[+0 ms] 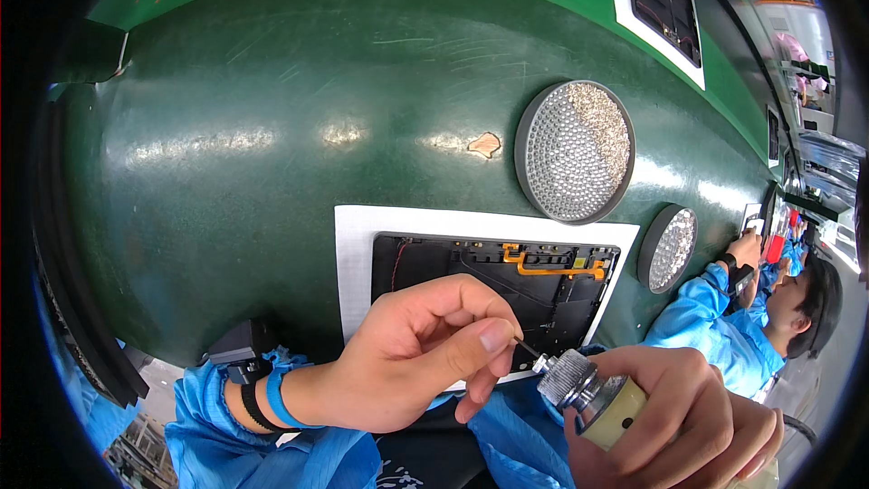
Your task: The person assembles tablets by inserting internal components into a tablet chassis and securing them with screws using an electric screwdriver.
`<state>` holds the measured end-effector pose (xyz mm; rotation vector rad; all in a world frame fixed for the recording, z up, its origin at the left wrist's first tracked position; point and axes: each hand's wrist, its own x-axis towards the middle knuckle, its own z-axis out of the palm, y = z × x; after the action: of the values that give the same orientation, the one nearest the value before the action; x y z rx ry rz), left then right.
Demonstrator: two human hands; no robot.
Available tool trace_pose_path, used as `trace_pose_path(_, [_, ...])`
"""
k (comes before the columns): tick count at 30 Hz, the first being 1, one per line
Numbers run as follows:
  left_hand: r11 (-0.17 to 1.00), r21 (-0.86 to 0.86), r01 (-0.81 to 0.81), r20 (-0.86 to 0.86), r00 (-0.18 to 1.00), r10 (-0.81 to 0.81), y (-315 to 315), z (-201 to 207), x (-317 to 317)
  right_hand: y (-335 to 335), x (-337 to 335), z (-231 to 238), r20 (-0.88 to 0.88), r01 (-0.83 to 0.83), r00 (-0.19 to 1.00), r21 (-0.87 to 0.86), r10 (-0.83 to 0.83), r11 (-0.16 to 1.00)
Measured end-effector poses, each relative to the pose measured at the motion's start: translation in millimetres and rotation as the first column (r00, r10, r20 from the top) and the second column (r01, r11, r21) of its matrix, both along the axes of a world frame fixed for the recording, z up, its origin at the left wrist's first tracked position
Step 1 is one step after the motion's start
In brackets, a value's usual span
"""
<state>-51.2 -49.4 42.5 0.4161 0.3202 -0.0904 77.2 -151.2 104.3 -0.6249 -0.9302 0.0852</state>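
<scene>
My right hand [679,407] is wrapped round an electric screwdriver [608,407] with a cream body and a knurled metal collar. Its nose points up and left, toward my other hand. Thumb and fingers of my left hand [434,353] pinch the thin dark screwdriver bit [525,345] near its tip; whether a screw sits there is hidden by the fingers. Both hands hover over the near edge of a black device housing [471,263], which carries an orange flex cable [543,269] and a thin red wire. Under the housing lies a white sheet [355,254].
A round grey dish [522,163], partly covered with small screws, stands beyond the housing. To its right is a smaller dish [644,263] of silvery pieces. Another housing [665,0] rests on the green ledge at the far right. A co-worker [715,317] in blue sits to the right.
</scene>
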Motion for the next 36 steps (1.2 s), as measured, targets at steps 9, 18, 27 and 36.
trace_pose_path(9, [0.987,-0.153,-0.04,-0.157,0.988,0.016,7.1,8.6,-1.4,1.5,3.0,-0.8,0.042,-0.004,0.999,-0.053,0.006,0.999])
trace_pose_path(18, [0.279,0.924,-0.263,0.309,0.941,-0.135,-7.7,-28.5,4.4,-5.8,36.4,-37.4,0.184,-0.02,0.979,-0.348,0.09,0.937])
trace_pose_path(27, [0.173,0.947,-0.272,0.301,0.939,-0.168,-9.1,-32.0,7.2,-0.1,32.6,-62.7,0.164,-0.015,0.983,-0.375,0.082,0.927])
trace_pose_path(36, [0.139,0.945,-0.297,0.321,0.922,-0.216,-13.9,-33.5,3.6,-3.3,39.1,-54.4,0.21,-0.061,0.963,-0.445,0.17,0.893])
